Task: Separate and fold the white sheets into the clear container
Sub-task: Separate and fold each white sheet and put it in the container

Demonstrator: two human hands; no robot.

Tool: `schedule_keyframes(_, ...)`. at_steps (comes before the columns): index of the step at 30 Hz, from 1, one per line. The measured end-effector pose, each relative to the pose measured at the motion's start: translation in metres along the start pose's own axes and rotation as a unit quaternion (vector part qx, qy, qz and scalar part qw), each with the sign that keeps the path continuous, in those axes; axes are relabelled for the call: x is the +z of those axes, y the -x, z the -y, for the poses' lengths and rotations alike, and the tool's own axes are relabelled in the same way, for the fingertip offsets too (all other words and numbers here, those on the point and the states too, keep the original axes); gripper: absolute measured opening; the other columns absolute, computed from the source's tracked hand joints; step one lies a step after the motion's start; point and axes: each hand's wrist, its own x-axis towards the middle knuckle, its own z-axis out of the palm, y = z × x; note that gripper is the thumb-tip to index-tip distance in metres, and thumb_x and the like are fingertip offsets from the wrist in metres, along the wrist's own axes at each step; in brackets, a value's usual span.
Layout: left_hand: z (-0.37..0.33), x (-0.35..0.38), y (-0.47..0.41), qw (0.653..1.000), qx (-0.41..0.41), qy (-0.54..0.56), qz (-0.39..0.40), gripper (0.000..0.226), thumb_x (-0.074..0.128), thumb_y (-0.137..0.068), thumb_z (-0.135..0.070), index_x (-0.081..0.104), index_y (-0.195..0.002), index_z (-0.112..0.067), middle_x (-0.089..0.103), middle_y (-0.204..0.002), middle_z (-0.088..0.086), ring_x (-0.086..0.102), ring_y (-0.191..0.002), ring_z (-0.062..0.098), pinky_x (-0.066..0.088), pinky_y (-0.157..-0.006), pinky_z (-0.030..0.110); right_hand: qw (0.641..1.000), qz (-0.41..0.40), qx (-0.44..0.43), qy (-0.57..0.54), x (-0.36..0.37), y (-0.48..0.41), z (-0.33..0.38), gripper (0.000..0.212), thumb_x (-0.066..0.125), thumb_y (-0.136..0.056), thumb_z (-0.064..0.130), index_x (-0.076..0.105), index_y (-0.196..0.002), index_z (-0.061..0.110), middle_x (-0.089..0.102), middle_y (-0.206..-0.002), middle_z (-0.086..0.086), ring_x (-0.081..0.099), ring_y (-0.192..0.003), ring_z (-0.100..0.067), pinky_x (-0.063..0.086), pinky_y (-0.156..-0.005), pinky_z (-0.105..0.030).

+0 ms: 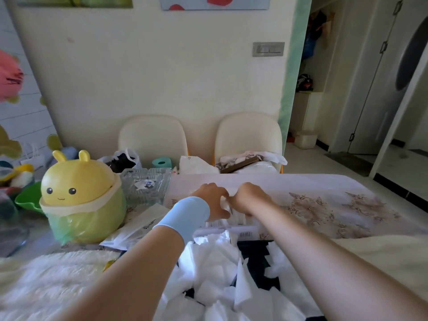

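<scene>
A heap of crumpled white sheets (215, 281) lies in front of me, spread over something dark. Beyond it on the table stands the clear container (231, 229), low and rectangular, with a barcode label on its near wall and folded white sheets inside. Both hands are together just above the container. My left hand (214, 200), with a light blue wristband, and my right hand (249, 196) have their fingers curled and pinch a small white sheet (228, 205) between them. Most of that sheet is hidden by the fingers.
A yellow-green cartoon bin (81, 200) stands at the left, with a glass tray (144, 186) behind it and a white plastic bag (136, 225) beside it. Two cream chairs (152, 137) stand against the far wall. The patterned tablecloth (324, 205) stretches to the right.
</scene>
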Motion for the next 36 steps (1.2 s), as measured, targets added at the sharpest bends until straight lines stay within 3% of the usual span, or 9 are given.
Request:
schedule_keyframes(5,0.006,0.001,0.021,0.996,-0.017,-0.031,0.079,0.076,0.048,-0.092,-0.060,0.016,-0.156,-0.036,0.010,-0.164,-0.005,0.006,-0.151,0.024,0.021,-0.116,0.053,0.967,0.142,0.033,-0.207,-0.017,0.013,-0.004,0.016,0.043,-0.094,0.007,0.050,-0.080,0.006,0.050,-0.069,-0.013,0.047,-0.050,-0.022,0.041,-0.052,-0.029)
schedule_keyframes(11,0.009,0.009,0.026,0.996,-0.026,-0.018,0.083,0.075,0.034,-0.097,-0.061,-0.001,-0.157,-0.032,-0.015,-0.165,-0.007,-0.012,-0.152,0.021,0.006,-0.121,0.052,0.995,0.068,-0.011,-0.077,-0.016,0.012,-0.008,0.013,0.037,-0.093,0.012,0.049,-0.096,0.009,0.057,-0.077,-0.011,0.061,-0.054,-0.023,0.039,-0.051,-0.025)
schedule_keyframes(14,0.012,0.009,0.029,0.996,-0.022,-0.029,0.085,0.076,0.034,-0.098,-0.060,-0.003,-0.158,-0.030,-0.015,-0.165,-0.007,-0.011,-0.152,0.020,0.006,-0.121,0.050,0.991,-0.062,-0.092,0.075,-0.014,0.017,-0.016,0.017,0.040,-0.094,0.021,0.054,-0.088,0.012,0.059,-0.085,-0.007,0.060,-0.081,-0.027,0.040,-0.062,-0.030)
schedule_keyframes(18,0.011,0.019,0.029,0.994,-0.028,-0.019,0.104,0.082,0.034,-0.093,-0.062,-0.005,-0.158,-0.029,-0.015,-0.165,-0.006,-0.015,-0.152,0.019,0.001,-0.123,0.048,0.968,0.012,-0.211,0.134,0.010,0.026,-0.015,0.049,0.029,-0.103,0.040,0.041,-0.144,0.016,0.040,-0.150,-0.014,0.033,-0.141,-0.035,0.033,-0.111,-0.050)
schedule_keyframes(26,-0.001,0.020,0.031,0.996,-0.016,-0.006,0.082,0.083,0.037,-0.098,-0.055,-0.010,-0.157,-0.022,-0.015,-0.165,-0.001,-0.014,-0.152,0.019,-0.002,-0.122,0.040,0.955,0.114,-0.231,0.149,0.020,0.019,-0.021,0.048,0.020,-0.105,0.045,0.027,-0.150,0.030,0.003,-0.168,-0.008,-0.006,-0.155,-0.030,0.010,-0.121,-0.060)
schedule_keyframes(29,-0.001,0.009,0.035,0.997,-0.019,0.015,0.071,0.083,0.037,-0.097,-0.059,-0.008,-0.158,-0.023,-0.014,-0.165,-0.003,-0.011,-0.152,0.019,0.003,-0.122,0.045,0.970,0.072,-0.231,0.018,-0.006,0.037,-0.028,0.055,0.026,-0.108,0.045,0.020,-0.159,0.027,-0.002,-0.169,0.002,-0.004,-0.155,-0.016,0.007,-0.124,-0.048)
schedule_keyframes(32,-0.008,-0.004,0.044,0.999,-0.002,0.007,0.034,0.072,0.033,-0.101,-0.053,0.001,-0.158,-0.024,-0.007,-0.166,-0.004,-0.005,-0.153,0.020,0.008,-0.121,0.046,0.971,0.020,-0.239,-0.001,-0.028,0.047,-0.046,0.047,0.033,-0.108,0.039,0.047,-0.148,0.019,0.027,-0.164,-0.002,0.018,-0.153,-0.015,0.022,-0.118,-0.038)
schedule_keyframes(34,-0.020,-0.014,0.057,0.999,0.015,0.031,0.012,0.062,0.031,-0.104,-0.048,0.011,-0.158,-0.026,0.004,-0.166,-0.006,0.001,-0.153,0.018,0.009,-0.121,0.043,0.974,0.012,-0.225,-0.007,-0.035,0.053,-0.063,0.040,0.036,-0.106,0.039,0.064,-0.121,0.015,0.062,-0.133,-0.003,0.053,-0.127,-0.022,0.041,-0.100,-0.037)
schedule_keyframes(36,-0.032,-0.019,0.074,0.997,0.025,0.072,-0.003,0.054,0.032,-0.103,-0.048,0.026,-0.154,-0.032,0.017,-0.164,-0.007,0.011,-0.151,0.018,0.014,-0.120,0.041,0.977,0.007,-0.214,-0.025,-0.039,0.067,-0.077,0.040,0.039,-0.103,0.046,0.065,-0.098,0.016,0.068,-0.098,-0.003,0.061,-0.091,-0.018,0.046,-0.080,-0.035)
